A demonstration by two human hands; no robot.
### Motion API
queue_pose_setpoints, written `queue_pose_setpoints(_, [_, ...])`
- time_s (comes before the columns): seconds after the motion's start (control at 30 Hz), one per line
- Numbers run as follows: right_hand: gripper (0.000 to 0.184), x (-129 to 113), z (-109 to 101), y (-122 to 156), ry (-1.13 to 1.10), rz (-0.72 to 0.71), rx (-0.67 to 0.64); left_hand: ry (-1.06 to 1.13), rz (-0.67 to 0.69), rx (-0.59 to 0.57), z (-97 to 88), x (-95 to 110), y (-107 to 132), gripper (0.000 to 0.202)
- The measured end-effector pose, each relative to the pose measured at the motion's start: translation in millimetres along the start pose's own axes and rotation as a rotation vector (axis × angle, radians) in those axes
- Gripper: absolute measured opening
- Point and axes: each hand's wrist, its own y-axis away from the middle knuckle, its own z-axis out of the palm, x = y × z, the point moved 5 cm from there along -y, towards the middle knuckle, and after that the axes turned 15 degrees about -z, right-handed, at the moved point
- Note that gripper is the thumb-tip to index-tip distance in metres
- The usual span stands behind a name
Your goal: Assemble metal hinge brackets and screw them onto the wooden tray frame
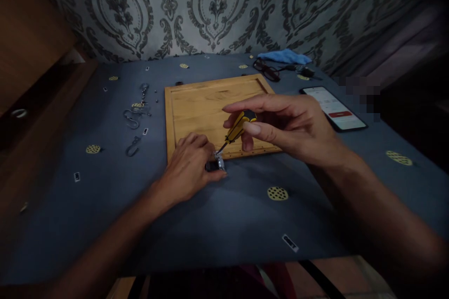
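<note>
My right hand (280, 126) pinches a small yellow-and-black screwdriver (237, 127), tilted down to the left, its tip resting on a small metal-and-black part (216, 164). My left hand (191, 168) is closed around that part and presses it on the blue cloth just in front of the wooden board (196, 107). The board lies flat with a raised rim and a row of small holes along its near edge.
Metal hooks and a key ring (136, 114) lie left of the board. A lit phone (333, 107) lies to the right. Glasses (268, 70) and a blue cloth (286, 56) sit at the back near the patterned wall. A wooden cabinet stands at the left.
</note>
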Motion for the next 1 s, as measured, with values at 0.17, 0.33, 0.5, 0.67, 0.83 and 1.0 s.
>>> queue_pose_setpoints(0.17, [0.017, 0.8, 1.9, 0.6, 0.021, -0.033, 0.087, 0.001, 0.014, 0.023, 0.8, -0.4, 0.7, 0.035])
queue_pose_setpoints(0.33, [0.029, 4.5, 2.9, 0.1, 0.001, 0.001, 0.119, 0.015, 0.023, 0.027, 1.8, -1.1, 1.4, 0.035])
queue_pose_setpoints(0.5, [0.022, 1.7, 2.1, 1.3, 0.013, 0.006, 0.004, 0.009, 0.013, 0.017, 0.4, -0.6, 0.7, 0.036])
queue_pose_setpoints(0.67, [0.014, -1.0, 2.7, 1.4, 0.042, -0.027, 0.029, -0.006, 0.000, -0.015, 0.6, 0.4, 0.2, 0.036])
queue_pose_setpoints(0.83, [0.019, 0.0, 4.8, 0.1, 0.076, -0.037, 0.063, 0.001, 0.014, 0.009, 0.6, -0.1, 1.3, 0.037])
queue_pose_setpoints(1.0, [0.018, -0.8, 4.7, 0.3, 0.077, -0.010, 0.019, -0.006, 0.008, 0.012, -0.1, -0.6, 1.2, 0.035])
